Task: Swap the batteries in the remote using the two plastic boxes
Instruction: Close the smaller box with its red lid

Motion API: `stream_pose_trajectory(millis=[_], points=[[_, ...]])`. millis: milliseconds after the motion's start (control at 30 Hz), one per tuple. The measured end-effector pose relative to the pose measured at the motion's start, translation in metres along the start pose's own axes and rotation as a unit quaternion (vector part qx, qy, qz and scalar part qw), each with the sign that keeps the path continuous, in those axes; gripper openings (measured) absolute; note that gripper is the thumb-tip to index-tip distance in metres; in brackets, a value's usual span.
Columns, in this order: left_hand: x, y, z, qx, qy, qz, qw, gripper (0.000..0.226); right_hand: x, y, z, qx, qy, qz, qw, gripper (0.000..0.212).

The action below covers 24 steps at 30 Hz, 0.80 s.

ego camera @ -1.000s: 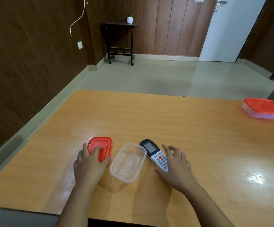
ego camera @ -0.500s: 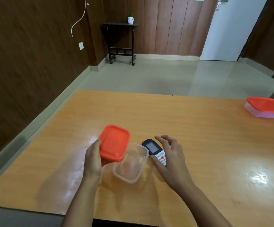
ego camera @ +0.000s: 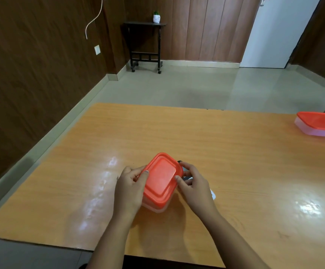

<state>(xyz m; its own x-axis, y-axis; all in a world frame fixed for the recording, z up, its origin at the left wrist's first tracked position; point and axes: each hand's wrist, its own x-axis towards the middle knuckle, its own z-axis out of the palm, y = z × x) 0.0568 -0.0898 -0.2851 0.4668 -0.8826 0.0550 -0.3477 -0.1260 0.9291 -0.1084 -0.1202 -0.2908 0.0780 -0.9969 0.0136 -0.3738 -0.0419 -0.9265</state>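
Red lid, gripped by left hand and right hand, covers the clear box, mostly hiding the remote.

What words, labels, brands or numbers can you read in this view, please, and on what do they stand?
No text can be read.
Red lid: plain, no print shows.
Remote: almost hidden behind the right hand; no button markings show.
White pot in the background: marks too small to read.
Lidded box at far right: no label shows.
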Motion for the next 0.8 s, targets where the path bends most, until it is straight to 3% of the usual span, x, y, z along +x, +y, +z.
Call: stream_pose_trajectory(millis=[67, 167, 267, 367, 467, 567, 667, 800], points=[[-0.001, -0.004, -0.002, 0.124, 0.027, 0.033, 0.991, 0.025, 0.002, -0.001, 0.004, -0.009, 0.014, 0.009, 1.0, 0.036], [-0.004, -0.009, -0.007, 0.198, 0.003, 0.017, 0.98, 0.027, 0.004, -0.002, 0.012, -0.09, 0.032, -0.008, 0.995, 0.036], [-0.004, -0.016, -0.01, 0.226, -0.067, -0.013, 0.972, 0.034, 0.005, -0.002, 0.019, -0.139, 0.001, -0.019, 0.99, 0.039], [0.0, -0.02, -0.013, 0.171, -0.119, -0.046, 0.977, 0.039, 0.005, -0.004, 0.023, -0.183, -0.033, -0.013, 0.982, 0.041], [0.001, -0.019, -0.015, 0.138, -0.069, -0.035, 0.987, 0.031, 0.005, -0.008, 0.022, -0.187, -0.036, 0.013, 0.982, 0.034], [0.004, -0.021, -0.021, 0.198, 0.012, -0.019, 0.98, 0.025, 0.003, -0.013, 0.017, -0.204, -0.074, 0.075, 0.973, 0.022], [0.008, -0.025, -0.026, 0.302, -0.002, -0.027, 0.953, 0.033, -0.001, -0.018, 0.013, -0.285, -0.111, 0.086, 0.948, 0.019], [0.006, -0.027, -0.022, 0.309, 0.007, -0.014, 0.951, 0.043, -0.005, -0.017, 0.009, -0.287, -0.17, 0.091, 0.938, 0.019]])
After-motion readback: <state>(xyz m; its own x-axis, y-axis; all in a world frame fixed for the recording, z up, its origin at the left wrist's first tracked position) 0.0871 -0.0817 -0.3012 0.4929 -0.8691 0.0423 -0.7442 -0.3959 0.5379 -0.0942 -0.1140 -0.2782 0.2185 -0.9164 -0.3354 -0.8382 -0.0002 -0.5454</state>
